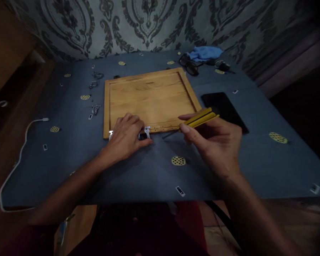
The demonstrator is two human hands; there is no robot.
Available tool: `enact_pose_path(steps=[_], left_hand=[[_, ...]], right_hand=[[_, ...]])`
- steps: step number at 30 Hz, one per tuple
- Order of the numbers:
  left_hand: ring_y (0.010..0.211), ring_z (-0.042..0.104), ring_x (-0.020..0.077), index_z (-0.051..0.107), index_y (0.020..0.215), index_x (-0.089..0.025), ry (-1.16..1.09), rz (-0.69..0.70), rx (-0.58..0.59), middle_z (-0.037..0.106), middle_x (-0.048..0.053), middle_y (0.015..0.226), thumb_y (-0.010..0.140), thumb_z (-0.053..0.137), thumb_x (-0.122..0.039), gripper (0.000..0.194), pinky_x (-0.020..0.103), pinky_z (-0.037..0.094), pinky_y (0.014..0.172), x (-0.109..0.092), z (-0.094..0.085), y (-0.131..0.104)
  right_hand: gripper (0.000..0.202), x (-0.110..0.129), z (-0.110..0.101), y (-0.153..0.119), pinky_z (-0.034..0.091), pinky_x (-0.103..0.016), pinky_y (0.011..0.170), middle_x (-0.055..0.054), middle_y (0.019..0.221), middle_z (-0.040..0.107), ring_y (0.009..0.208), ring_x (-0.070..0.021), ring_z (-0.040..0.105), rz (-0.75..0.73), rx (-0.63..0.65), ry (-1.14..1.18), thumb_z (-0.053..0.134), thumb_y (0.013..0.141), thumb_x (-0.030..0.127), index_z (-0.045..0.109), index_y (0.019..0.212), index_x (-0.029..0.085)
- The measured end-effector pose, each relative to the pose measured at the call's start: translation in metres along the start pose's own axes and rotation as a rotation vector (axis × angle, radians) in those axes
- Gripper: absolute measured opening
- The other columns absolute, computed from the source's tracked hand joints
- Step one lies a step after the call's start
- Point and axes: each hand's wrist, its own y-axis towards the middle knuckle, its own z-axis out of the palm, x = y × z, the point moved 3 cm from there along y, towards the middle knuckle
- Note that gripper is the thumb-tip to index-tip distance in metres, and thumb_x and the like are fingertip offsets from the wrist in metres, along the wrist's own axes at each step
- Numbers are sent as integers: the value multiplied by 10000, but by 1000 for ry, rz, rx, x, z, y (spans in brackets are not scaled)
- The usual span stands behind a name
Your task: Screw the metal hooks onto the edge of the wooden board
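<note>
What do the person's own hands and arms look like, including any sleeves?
The left hand and right hand wear no visible gloves or rings. The left forearm and right forearm are uncovered; a dark maroon sleeve shows on the left.

Wooden panel: raised frame, small holes along near side, flat on blue tabletop. Silver metal parts at near edge, partly hidden. Yellow-handled tool: tilted, thin shaft pointing left.
</note>
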Motion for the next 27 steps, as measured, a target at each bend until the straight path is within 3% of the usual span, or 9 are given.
enact_pose_path(steps=[4, 9, 13, 19, 27], left_hand=[[1089, 562, 296, 682, 943, -171, -2, -10, 0, 672, 79, 1030, 862, 776, -445, 301, 397, 408, 881, 0, 0, 0], [1089, 557, 291, 678, 939, -181, -4, 3, -4, 679, 75, 1040, 851, 792, -443, 299, 398, 410, 889, 0, 2, -1], [1079, 552, 295, 676, 930, -175, -2, 0, -15, 676, 77, 1026, 842, 799, -453, 316, 399, 405, 888, 1, 3, -2], [1111, 548, 302, 681, 957, -171, 22, -14, -5, 683, 81, 1056, 851, 793, -450, 319, 402, 410, 904, 0, 2, -2], [1107, 548, 301, 679, 959, -174, 43, -3, -11, 687, 85, 1069, 862, 778, -459, 317, 402, 405, 900, 0, 4, -2]], right_hand=[[283, -21, -22, -23, 579, -330, 530, 1, 812, 738, 595, -178, 654, 149, 26, 81, 905, 718, 383, 767, 948, 292], [181, -33, -48, -39, 597, -369, 511, 2, 754, 753, 595, -225, 702, 177, 109, 41, 890, 738, 389, 784, 877, 342], [162, -38, -61, -48, 647, -420, 656, -29, 872, 796, 772, -272, 761, 52, 186, -112, 884, 743, 386, 823, 885, 337], [193, -48, -66, -58, 620, -398, 684, -40, 907, 788, 782, -248, 739, -135, 261, -309, 777, 870, 370, 821, 1054, 331], [304, -46, -37, -44, 498, -308, 581, -67, 818, 656, 712, -198, 642, -423, 334, -753, 562, 1019, 338, 784, 1182, 208]])
